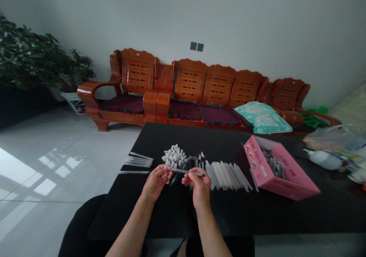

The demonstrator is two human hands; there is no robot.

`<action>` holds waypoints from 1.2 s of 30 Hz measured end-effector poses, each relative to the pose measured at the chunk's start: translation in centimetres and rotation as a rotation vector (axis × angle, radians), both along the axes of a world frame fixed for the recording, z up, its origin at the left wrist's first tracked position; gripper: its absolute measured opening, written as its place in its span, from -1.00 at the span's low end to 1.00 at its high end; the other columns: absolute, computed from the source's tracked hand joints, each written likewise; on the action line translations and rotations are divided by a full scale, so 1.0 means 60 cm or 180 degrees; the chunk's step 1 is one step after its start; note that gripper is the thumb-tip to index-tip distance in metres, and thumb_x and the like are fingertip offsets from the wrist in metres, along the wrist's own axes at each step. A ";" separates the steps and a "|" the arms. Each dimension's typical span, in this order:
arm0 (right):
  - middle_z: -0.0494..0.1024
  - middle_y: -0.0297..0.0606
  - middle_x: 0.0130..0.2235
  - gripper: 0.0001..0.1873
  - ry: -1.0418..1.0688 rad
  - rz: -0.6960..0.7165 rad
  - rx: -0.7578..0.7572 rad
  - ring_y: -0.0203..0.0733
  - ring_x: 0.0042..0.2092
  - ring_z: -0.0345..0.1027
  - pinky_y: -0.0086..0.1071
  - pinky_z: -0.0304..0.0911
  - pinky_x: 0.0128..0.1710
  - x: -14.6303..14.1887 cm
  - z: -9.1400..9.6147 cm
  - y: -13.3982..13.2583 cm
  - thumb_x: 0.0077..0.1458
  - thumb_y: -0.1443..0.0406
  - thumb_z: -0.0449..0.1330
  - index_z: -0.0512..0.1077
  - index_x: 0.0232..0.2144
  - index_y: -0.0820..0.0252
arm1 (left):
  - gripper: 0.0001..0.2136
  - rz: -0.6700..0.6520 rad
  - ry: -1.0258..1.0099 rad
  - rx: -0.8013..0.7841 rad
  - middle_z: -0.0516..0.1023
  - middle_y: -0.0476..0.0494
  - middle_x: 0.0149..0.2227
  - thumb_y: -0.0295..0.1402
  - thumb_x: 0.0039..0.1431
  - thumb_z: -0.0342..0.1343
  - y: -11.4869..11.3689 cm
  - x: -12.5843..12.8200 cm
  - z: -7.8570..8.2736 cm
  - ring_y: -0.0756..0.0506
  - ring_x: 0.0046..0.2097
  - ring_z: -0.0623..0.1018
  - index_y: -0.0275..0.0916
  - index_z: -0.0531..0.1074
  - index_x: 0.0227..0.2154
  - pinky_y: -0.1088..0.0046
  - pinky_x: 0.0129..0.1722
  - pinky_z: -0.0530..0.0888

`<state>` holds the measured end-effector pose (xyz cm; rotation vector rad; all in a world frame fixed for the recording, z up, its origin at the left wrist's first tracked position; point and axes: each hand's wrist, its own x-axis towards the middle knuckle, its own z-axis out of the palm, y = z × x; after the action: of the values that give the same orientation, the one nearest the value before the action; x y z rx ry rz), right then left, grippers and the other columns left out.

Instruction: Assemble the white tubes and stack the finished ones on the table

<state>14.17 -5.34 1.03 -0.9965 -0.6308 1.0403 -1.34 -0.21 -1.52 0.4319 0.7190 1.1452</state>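
Note:
A slim pen (181, 170) with a pale barrel and a dark right end is held level above the table between both hands. My right hand (200, 181) is closed round its dark end. At the other end, my left hand (158, 179) pinches the tip; whether a small cap sits in those fingers is hidden. Just behind the hands lies a heap of white pen caps (174, 155). Dark thin pen parts (197, 162) lie beside it, partly covered by my right hand. Further right is a row of translucent pen barrels (227, 176). Several whitish pens (137, 161) lie at the left edge.
The black table (228, 215) carries a pink box (265, 177) holding many grey-white pieces. A white bulb-shaped object (323, 159) and a plastic bag (333, 139) are at the far right. Behind the table stands a wooden sofa (187, 83) with a turquoise cushion (263, 117).

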 end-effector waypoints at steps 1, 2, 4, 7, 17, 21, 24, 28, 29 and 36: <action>0.58 -0.26 -0.52 -0.73 -0.0010 -0.0003 -0.0001 -0.17 -0.55 0.48 -0.34 0.44 -0.51 -0.002 0.001 0.000 -0.13 0.23 0.37 0.45 -0.37 0.26 | -0.92 -0.0004 -0.0004 0.0000 0.61 -0.13 -0.42 -0.47 0.04 0.21 -0.001 0.002 0.002 0.01 -0.39 0.60 -0.29 0.41 -0.40 0.59 -0.36 0.55; 0.58 -0.26 -0.53 -0.73 -0.0023 -0.0004 -0.0006 -0.17 -0.55 0.48 -0.34 0.44 -0.51 -0.003 0.002 0.001 -0.13 0.23 0.37 0.45 -0.37 0.26 | -0.91 -0.0006 -0.0010 0.0000 0.60 -0.12 -0.43 -0.47 0.03 0.22 -0.001 0.004 0.003 0.01 -0.40 0.60 -0.29 0.41 -0.40 0.58 -0.37 0.55; 0.58 -0.25 -0.53 -0.73 -0.0082 0.0013 -0.0020 -0.16 -0.55 0.49 -0.34 0.44 -0.51 -0.006 0.002 0.000 -0.14 0.23 0.37 0.46 -0.39 0.26 | -0.90 -0.0001 -0.0032 -0.0005 0.58 -0.09 -0.45 -0.47 0.02 0.24 -0.002 0.008 0.006 0.00 -0.41 0.60 -0.29 0.42 -0.40 0.58 -0.37 0.55; 0.58 -0.23 -0.53 -0.75 -0.0353 0.0094 -0.0090 -0.14 -0.53 0.50 -0.34 0.44 -0.50 -0.004 0.000 -0.002 -0.14 0.23 0.37 0.49 -0.41 0.27 | -0.87 0.0040 0.0006 0.0048 0.56 -0.06 -0.47 -0.48 -0.01 0.27 -0.001 0.009 0.007 0.01 -0.42 0.60 -0.29 0.43 -0.40 0.57 -0.38 0.55; 0.56 -0.28 -0.50 -0.81 -0.3182 0.0595 0.0009 -0.26 -0.48 0.39 -0.48 0.15 -0.49 -0.005 0.008 -0.019 0.09 0.29 0.16 0.57 -0.34 0.21 | -0.64 0.0268 0.0953 0.0472 0.59 -0.15 -0.41 -0.17 -0.09 0.35 0.002 0.007 0.011 0.00 -0.43 0.55 -0.36 0.54 -0.31 0.56 -0.46 0.49; 0.59 -0.23 -0.46 -0.74 -0.4040 0.0382 0.0005 -0.23 -0.42 0.44 -0.46 0.08 -0.42 -0.025 0.011 -0.027 0.21 0.26 0.07 0.56 -0.32 0.17 | -0.60 0.0708 0.1074 0.0580 0.56 -0.12 -0.47 -0.11 -0.14 0.35 0.001 0.025 0.006 0.06 -0.50 0.44 -0.38 0.57 -0.37 0.63 -0.56 0.33; 0.57 -0.23 -0.50 -0.69 -0.4446 0.0226 0.0006 -0.25 -0.45 0.43 -0.45 0.00 -0.44 -0.034 0.009 -0.027 0.25 0.28 0.01 0.54 -0.39 0.17 | -0.60 0.1021 0.0956 0.0543 0.52 -0.07 -0.53 -0.11 -0.16 0.35 -0.001 0.040 0.005 0.11 -0.55 0.34 -0.38 0.57 -0.38 0.66 -0.61 0.20; 0.53 -0.25 -0.53 -0.64 -0.4434 0.0196 0.0085 -0.29 -0.49 0.36 -0.44 -0.04 -0.46 -0.036 0.011 -0.025 0.27 0.26 -0.01 0.51 -0.45 0.20 | -0.59 0.1175 0.0791 0.0509 0.48 -0.03 -0.56 -0.11 -0.19 0.36 -0.004 0.052 0.006 0.11 -0.57 0.29 -0.37 0.57 -0.37 0.64 -0.62 0.15; 0.51 -0.26 -0.56 -0.63 -0.4359 0.0228 0.0101 -0.30 -0.51 0.33 -0.44 -0.04 -0.47 -0.035 0.012 -0.025 0.27 0.25 -0.02 0.51 -0.46 0.20 | -0.59 0.1183 0.0798 0.0526 0.47 -0.03 -0.56 -0.11 -0.18 0.36 -0.005 0.053 0.007 0.11 -0.57 0.28 -0.37 0.57 -0.36 0.64 -0.62 0.14; 0.32 -0.36 -0.65 -0.53 -0.3609 0.0386 0.0256 -0.34 -0.58 0.10 -0.46 -0.07 -0.54 -0.031 0.014 -0.022 0.25 0.17 0.00 0.47 -0.59 0.25 | -0.60 0.1240 0.0954 0.0682 0.45 -0.02 -0.55 -0.11 -0.09 0.32 -0.011 0.056 0.007 0.11 -0.56 0.26 -0.38 0.56 -0.32 0.62 -0.61 0.16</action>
<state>12.33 -6.68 1.89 -1.4589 -1.6488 0.4559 1.99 -0.90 -1.12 0.6736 0.9734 1.5519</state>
